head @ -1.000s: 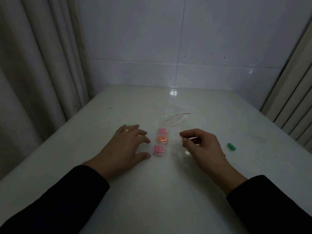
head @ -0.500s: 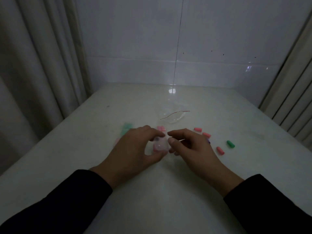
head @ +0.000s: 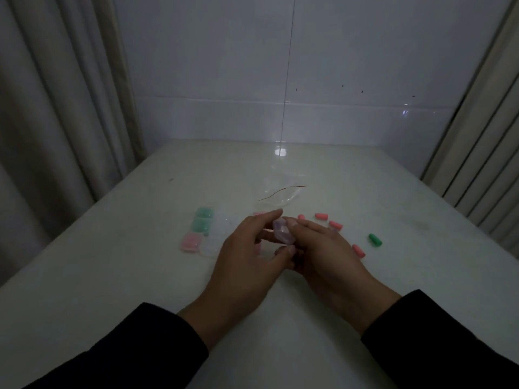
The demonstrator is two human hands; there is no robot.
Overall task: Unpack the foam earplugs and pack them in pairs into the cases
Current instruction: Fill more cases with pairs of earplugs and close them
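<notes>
Both the left hand (head: 247,256) and right hand (head: 323,256) pinch a small, glossy, translucent plastic earplug case (head: 282,234) above the smooth white table (head: 140,276).

The table (head: 309,318) has a smooth, glossy pale top that mirrors a light spot, and the wall (head: 224,66) behind is glazed tile. The case (head: 283,234) looks like clear, shiny plastic, the bag (head: 283,195) thin transparent film, the green earplug (head: 375,240) matt foam, and the curtain (head: 56,108) soft cloth.

Dim, grey light; a small glare spot sits at the table's (head: 337,276) far edge. Soft blur throughout, edges bowed.
</notes>
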